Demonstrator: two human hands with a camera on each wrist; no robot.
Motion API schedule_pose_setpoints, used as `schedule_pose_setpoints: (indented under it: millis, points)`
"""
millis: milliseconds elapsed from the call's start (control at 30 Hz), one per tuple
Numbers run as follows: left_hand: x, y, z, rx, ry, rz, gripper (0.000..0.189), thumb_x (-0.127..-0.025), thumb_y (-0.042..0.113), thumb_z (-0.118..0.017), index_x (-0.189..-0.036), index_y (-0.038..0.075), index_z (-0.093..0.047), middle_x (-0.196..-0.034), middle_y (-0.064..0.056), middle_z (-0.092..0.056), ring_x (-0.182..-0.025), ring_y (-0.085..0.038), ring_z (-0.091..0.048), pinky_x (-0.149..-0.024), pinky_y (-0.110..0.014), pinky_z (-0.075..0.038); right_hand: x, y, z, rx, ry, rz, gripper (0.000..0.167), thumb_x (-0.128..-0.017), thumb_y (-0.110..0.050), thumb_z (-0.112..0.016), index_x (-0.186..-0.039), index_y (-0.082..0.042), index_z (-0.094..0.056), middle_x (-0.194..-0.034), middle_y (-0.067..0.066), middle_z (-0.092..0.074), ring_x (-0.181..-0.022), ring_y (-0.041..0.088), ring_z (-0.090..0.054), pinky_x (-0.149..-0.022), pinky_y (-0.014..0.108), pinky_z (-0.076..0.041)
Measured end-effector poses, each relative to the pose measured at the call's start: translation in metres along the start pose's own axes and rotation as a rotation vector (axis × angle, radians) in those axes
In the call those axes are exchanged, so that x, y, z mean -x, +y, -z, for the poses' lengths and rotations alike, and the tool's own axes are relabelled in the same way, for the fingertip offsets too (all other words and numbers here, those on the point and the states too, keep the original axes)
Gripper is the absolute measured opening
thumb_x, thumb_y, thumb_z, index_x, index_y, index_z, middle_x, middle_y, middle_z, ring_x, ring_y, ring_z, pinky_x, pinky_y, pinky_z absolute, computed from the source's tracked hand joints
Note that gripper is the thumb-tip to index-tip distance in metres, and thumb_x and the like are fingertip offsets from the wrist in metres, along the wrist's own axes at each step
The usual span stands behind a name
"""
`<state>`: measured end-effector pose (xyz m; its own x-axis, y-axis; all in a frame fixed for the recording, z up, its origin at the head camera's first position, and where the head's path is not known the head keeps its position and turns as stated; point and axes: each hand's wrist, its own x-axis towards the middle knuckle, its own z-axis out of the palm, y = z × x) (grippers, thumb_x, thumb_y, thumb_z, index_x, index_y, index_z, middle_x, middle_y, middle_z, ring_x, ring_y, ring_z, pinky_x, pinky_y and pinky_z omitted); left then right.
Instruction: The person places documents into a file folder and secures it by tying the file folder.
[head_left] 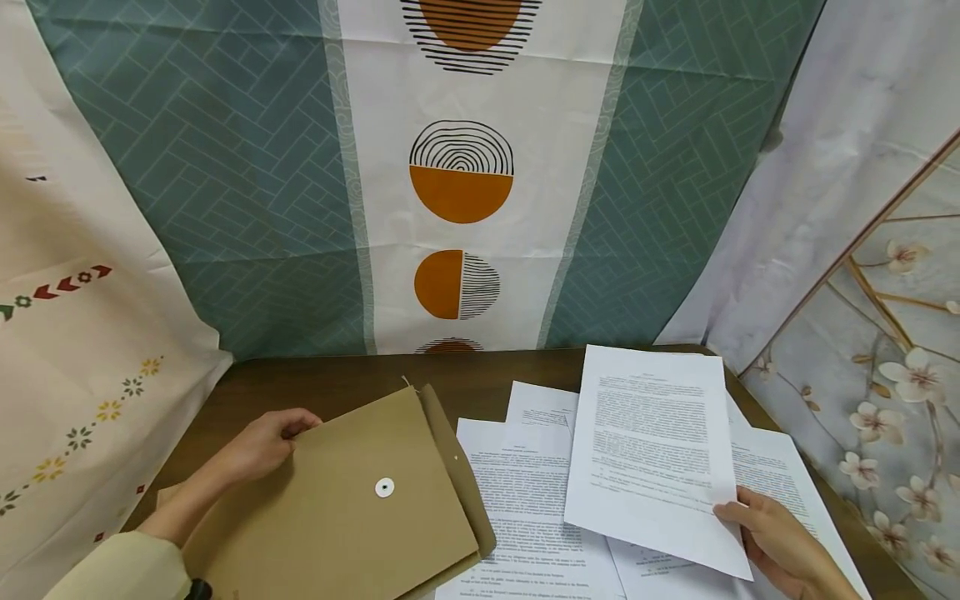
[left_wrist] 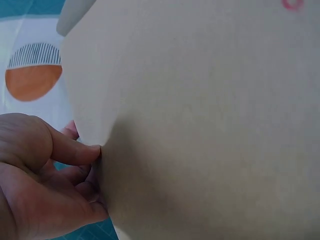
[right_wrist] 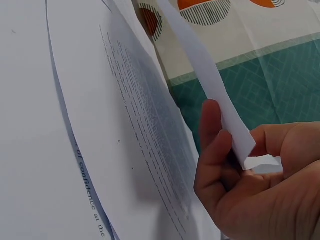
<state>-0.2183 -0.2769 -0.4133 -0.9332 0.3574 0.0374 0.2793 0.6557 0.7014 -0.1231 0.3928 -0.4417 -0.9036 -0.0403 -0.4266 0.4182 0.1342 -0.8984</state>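
My left hand (head_left: 262, 446) pinches the edge of a brown paper document envelope (head_left: 337, 500), thumb on one face and fingers behind, as the left wrist view shows. The envelope has a white button (head_left: 385, 487) and its flap (head_left: 457, 467) stands open on the right side. In my right hand (head_left: 776, 537) is a printed sheet of paper (head_left: 652, 450), gripped at its lower right edge between thumb and fingers. It is raised over other printed sheets (head_left: 517, 492) spread on the table. From the side, the right wrist view shows the held paper (right_wrist: 215, 85) slightly bent.
The dark wooden table (head_left: 300, 379) ends at a hanging cloth (head_left: 480, 250) with green panels and orange circles. A cream cloth (head_left: 90, 333) hangs on the left, a floral one (head_left: 900, 417) on the right. More printed paper (head_left: 787, 475) lies under the raised sheet.
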Motion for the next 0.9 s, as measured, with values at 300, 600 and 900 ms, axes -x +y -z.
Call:
schedule_pose_setpoints:
  millis: [300,600,900]
  points:
    - [-0.015,0.003,-0.005,-0.020,-0.057,-0.075,0.033,-0.088,-0.018,-0.054,-0.107,0.004,-0.071,-0.098,-0.004,-0.073,-0.089,-0.020,-0.064,-0.076,-0.029,-0.051,0.003,0.004,-0.002,-0.020,-0.113,0.011,0.067,-0.103,-0.010,-0.052,-0.150,0.019,-0.014,-0.120,0.001,-0.067,-0.107,0.020,-0.065,-0.086,0.039,-0.055]
    - [-0.026,0.008,-0.017,-0.177,-0.050,-0.090,0.043,-0.077,-0.021,-0.050,-0.097,0.011,-0.072,-0.087,0.004,-0.070,-0.080,-0.015,-0.057,-0.076,-0.035,-0.048,0.007,0.010,-0.011,-0.046,-0.183,0.011,0.057,-0.103,-0.007,-0.053,-0.147,0.017,-0.026,-0.119,0.001,-0.069,-0.104,0.020,-0.067,-0.084,0.038,-0.056]
    - [-0.030,0.010,-0.030,-0.254,-0.036,-0.078,0.044,-0.074,-0.021,-0.049,-0.101,0.005,-0.074,-0.095,-0.004,-0.074,-0.090,-0.025,-0.067,-0.083,-0.046,-0.054,0.006,0.014,-0.016,-0.023,-0.200,0.008,0.067,-0.101,-0.004,-0.053,-0.148,0.025,-0.015,-0.121,0.000,-0.069,-0.103,0.020,-0.068,-0.085,0.037,-0.057]
